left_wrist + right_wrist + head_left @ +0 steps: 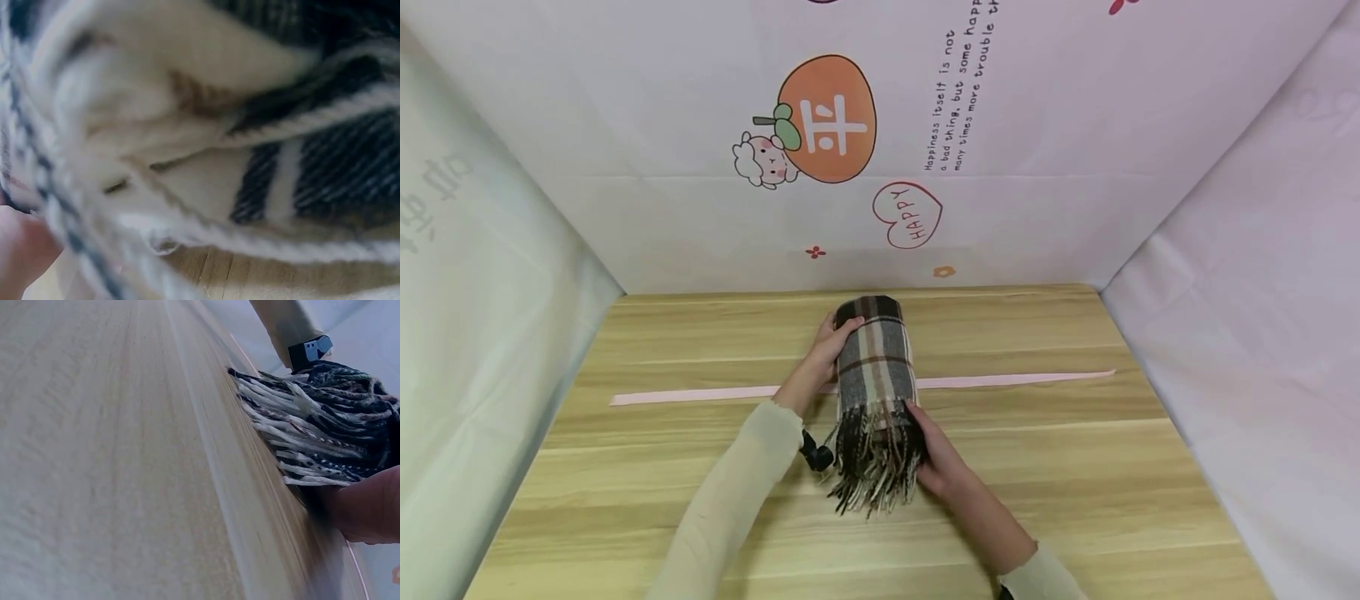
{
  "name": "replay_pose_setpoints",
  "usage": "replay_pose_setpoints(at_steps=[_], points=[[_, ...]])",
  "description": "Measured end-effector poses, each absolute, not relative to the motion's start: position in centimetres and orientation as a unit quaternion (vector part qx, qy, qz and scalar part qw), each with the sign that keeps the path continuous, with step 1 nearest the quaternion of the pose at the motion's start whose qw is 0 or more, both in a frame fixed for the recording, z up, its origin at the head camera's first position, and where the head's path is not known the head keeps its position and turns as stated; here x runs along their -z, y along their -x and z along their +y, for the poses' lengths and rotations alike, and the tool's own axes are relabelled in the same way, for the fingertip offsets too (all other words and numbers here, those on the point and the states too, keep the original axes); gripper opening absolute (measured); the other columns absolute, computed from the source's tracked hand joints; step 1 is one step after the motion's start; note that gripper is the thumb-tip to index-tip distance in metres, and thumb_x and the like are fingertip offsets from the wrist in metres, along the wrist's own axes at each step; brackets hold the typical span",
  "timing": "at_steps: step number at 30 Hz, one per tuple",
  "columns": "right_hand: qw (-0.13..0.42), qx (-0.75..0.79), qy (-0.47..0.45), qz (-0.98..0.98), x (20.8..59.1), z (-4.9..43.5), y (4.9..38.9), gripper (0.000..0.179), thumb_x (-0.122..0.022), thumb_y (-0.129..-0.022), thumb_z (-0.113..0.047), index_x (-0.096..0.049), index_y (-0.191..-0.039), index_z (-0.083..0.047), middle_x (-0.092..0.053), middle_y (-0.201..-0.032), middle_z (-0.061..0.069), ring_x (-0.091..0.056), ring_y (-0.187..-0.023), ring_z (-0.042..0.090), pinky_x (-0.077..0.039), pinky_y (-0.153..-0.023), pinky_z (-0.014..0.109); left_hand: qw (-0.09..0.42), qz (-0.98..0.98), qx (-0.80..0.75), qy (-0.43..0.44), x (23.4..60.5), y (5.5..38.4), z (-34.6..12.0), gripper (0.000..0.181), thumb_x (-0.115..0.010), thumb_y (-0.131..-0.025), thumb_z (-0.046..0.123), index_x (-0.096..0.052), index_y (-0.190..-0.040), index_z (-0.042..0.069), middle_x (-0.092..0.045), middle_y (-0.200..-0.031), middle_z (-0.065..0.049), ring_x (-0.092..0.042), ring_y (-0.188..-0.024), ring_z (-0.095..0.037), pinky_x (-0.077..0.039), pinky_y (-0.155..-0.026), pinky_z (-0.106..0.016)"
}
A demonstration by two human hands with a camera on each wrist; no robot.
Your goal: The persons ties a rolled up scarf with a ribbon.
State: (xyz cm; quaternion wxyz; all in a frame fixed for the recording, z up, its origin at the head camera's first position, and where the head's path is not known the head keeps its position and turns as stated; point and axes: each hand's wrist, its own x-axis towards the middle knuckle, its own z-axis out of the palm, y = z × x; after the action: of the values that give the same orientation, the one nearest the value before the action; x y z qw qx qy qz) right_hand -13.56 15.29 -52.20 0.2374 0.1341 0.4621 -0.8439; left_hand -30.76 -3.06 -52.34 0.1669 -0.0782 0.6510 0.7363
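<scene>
A plaid scarf in grey, black, white and brown is rolled into a thick bundle, its fringe hanging toward the person. My left hand grips the bundle's far left side, thumb over the top. On the near right side, my right hand holds it by the fringed end, its lower fingers hidden beneath. Close up in the left wrist view are rolled layers of the scarf and loose tassels. The right wrist view has the fringe beside the right hand.
A pink strip lies across the wooden table, passing behind the bundle and out on both sides. White printed sheets form a back wall and two side walls. A black wrist camera sits on the left wrist near the fringe.
</scene>
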Motion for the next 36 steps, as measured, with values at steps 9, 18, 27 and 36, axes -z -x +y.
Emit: replay_pose_setpoints(at_steps=[9,18,27,36], points=[[0.254,0.749,-0.096,0.605,52.0,16.3,14.2,0.061,-0.041,-0.104,-0.052,-0.037,-0.138,-0.002,-0.060,-0.100,-0.001,-0.063,-0.082,0.009,-0.053,-0.071,0.025,0.150,0.714,-0.681,0.058,53.4,31.0,-3.5,0.087,-0.065,-0.093,0.046,-0.017,-0.160,0.016,-0.010,-0.168,-0.014,-0.020,-0.152,-0.035,-0.025,-0.122,-0.052],[0.263,0.716,-0.076,0.642,52.5,17.4,14.2,0.079,-0.046,-0.096,-0.065,-0.037,-0.141,-0.001,-0.062,-0.102,-0.001,-0.063,-0.081,0.009,-0.052,-0.061,0.024,0.152,0.698,-0.698,0.054,52.9,30.3,-3.1,0.080,-0.065,-0.095,0.042,-0.022,-0.158,0.017,-0.022,-0.163,-0.018,-0.033,-0.146,-0.036,-0.032,-0.118,-0.052],[0.245,0.723,-0.070,0.642,52.0,17.1,13.8,0.069,-0.039,-0.104,-0.052,-0.036,-0.144,0.004,-0.061,-0.110,0.002,-0.063,-0.092,0.008,-0.053,-0.083,0.026,0.149,0.718,-0.678,0.041,52.9,30.2,-3.1,0.073,-0.063,-0.096,0.043,-0.028,-0.154,0.015,-0.032,-0.158,-0.018,-0.037,-0.143,-0.035,-0.033,-0.116,-0.051],[0.219,0.548,-0.011,0.807,51.0,18.3,14.5,0.061,-0.035,-0.107,-0.048,-0.058,-0.132,0.004,-0.062,-0.129,0.021,-0.059,-0.120,0.035,-0.043,-0.109,0.047,0.166,0.762,-0.626,0.004,51.7,28.9,-3.3,0.084,-0.054,-0.100,0.047,-0.005,-0.159,0.011,-0.015,-0.164,-0.023,-0.021,-0.151,-0.037,-0.026,-0.120,-0.054]])
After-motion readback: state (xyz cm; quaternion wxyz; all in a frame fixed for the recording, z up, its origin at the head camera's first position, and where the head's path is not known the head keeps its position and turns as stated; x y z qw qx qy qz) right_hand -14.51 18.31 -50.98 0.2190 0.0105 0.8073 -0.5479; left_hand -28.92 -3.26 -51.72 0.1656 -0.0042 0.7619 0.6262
